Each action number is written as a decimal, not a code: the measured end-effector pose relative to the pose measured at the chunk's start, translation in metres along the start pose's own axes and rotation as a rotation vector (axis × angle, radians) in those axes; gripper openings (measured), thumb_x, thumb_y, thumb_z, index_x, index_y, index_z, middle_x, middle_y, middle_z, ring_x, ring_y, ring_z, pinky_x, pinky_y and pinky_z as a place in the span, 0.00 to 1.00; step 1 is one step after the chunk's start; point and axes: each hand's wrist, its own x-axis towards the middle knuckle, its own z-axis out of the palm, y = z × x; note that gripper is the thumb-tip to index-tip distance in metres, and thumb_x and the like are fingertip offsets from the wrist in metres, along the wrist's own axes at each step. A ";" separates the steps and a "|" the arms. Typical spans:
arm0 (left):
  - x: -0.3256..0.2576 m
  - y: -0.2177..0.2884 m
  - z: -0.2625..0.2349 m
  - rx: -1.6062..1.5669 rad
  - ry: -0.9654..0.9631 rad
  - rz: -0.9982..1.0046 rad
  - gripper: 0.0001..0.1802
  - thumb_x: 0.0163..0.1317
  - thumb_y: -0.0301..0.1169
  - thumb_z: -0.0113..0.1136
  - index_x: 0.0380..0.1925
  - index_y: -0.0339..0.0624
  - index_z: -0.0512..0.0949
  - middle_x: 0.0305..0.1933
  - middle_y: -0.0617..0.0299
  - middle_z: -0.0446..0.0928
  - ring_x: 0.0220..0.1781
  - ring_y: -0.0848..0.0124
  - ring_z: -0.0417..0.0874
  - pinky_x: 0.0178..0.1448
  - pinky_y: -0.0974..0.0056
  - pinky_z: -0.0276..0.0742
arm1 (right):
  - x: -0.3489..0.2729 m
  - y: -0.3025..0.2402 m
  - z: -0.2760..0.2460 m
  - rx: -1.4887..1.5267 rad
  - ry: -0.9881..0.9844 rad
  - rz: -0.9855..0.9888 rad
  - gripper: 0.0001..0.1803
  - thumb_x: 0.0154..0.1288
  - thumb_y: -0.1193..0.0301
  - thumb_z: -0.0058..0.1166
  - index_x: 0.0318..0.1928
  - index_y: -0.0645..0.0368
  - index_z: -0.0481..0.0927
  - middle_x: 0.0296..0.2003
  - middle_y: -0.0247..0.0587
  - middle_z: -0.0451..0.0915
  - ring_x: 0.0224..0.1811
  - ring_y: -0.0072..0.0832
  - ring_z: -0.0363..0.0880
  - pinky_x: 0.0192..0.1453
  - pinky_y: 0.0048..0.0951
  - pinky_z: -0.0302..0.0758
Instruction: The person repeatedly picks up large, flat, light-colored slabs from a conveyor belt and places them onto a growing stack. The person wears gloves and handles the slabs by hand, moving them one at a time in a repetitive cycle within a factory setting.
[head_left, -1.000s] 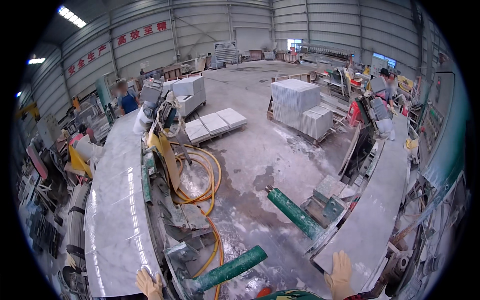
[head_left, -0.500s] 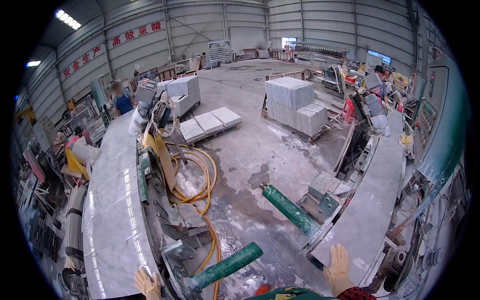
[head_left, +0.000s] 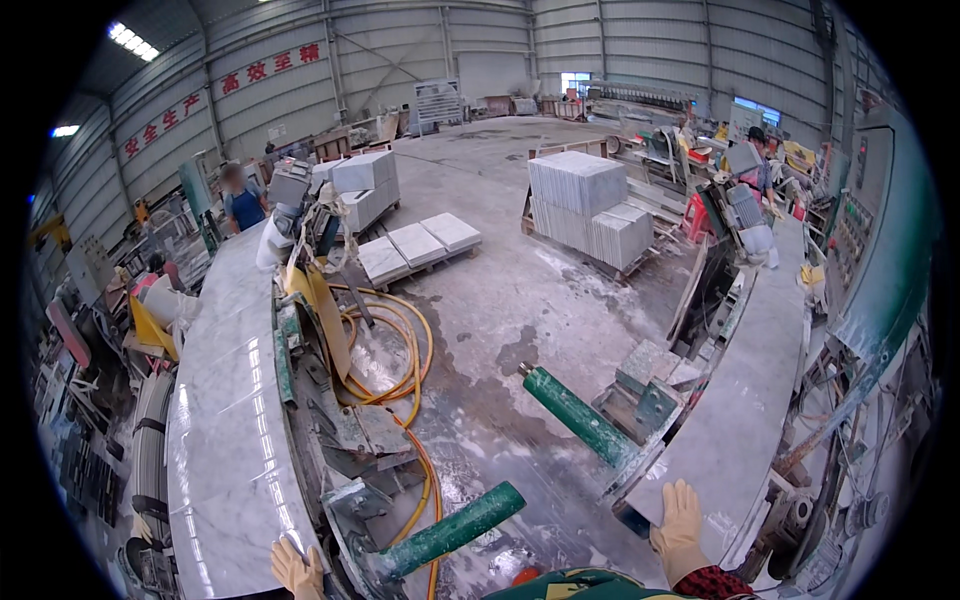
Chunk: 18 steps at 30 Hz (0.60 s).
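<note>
My left hand (head_left: 296,568), in a cream glove, rests on the near right edge of a long grey-white marble slab (head_left: 220,430) on the left machine. Its fingers are stretched out over the stone. My right hand (head_left: 679,530), gloved alike, lies flat with fingers spread on the near end of another marble slab (head_left: 735,440) on the right machine. Neither hand grasps anything. Between them, two green rollers, a lower one (head_left: 455,530) and an upper one (head_left: 580,415), jut out from the machine ends over the wet floor.
A yellow hose (head_left: 415,370) lies coiled beside the left machine. Stacked stone tiles (head_left: 580,185) and a low pallet of slabs (head_left: 420,243) stand ahead. One person (head_left: 245,205) is at the far left, another (head_left: 757,165) at the far right. A green control cabinet (head_left: 885,240) stands right.
My right hand has shifted slightly up and to the right on its slab. My left hand stays almost in place, and the slabs show no clear movement.
</note>
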 end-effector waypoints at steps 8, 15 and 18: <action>0.000 -0.007 0.014 0.068 0.119 0.017 0.41 0.73 0.52 0.52 0.79 0.44 0.59 0.81 0.43 0.59 0.82 0.43 0.57 0.82 0.43 0.51 | 0.006 -0.001 -0.007 0.072 -0.013 0.009 0.50 0.50 0.65 0.68 0.76 0.60 0.63 0.78 0.61 0.59 0.81 0.57 0.53 0.86 0.50 0.48; 0.024 -0.044 0.067 0.136 0.302 0.065 0.36 0.75 0.49 0.50 0.78 0.47 0.63 0.80 0.43 0.63 0.80 0.43 0.62 0.80 0.43 0.56 | 0.009 0.007 0.001 0.027 0.036 0.005 0.51 0.49 0.67 0.70 0.76 0.56 0.64 0.78 0.55 0.61 0.80 0.53 0.56 0.85 0.50 0.50; 0.011 -0.028 0.047 0.105 0.229 0.037 0.36 0.76 0.48 0.50 0.78 0.45 0.62 0.80 0.43 0.61 0.80 0.43 0.60 0.81 0.43 0.54 | 0.011 0.008 -0.003 0.034 0.027 0.009 0.50 0.49 0.69 0.68 0.76 0.56 0.64 0.78 0.56 0.61 0.80 0.54 0.57 0.85 0.50 0.51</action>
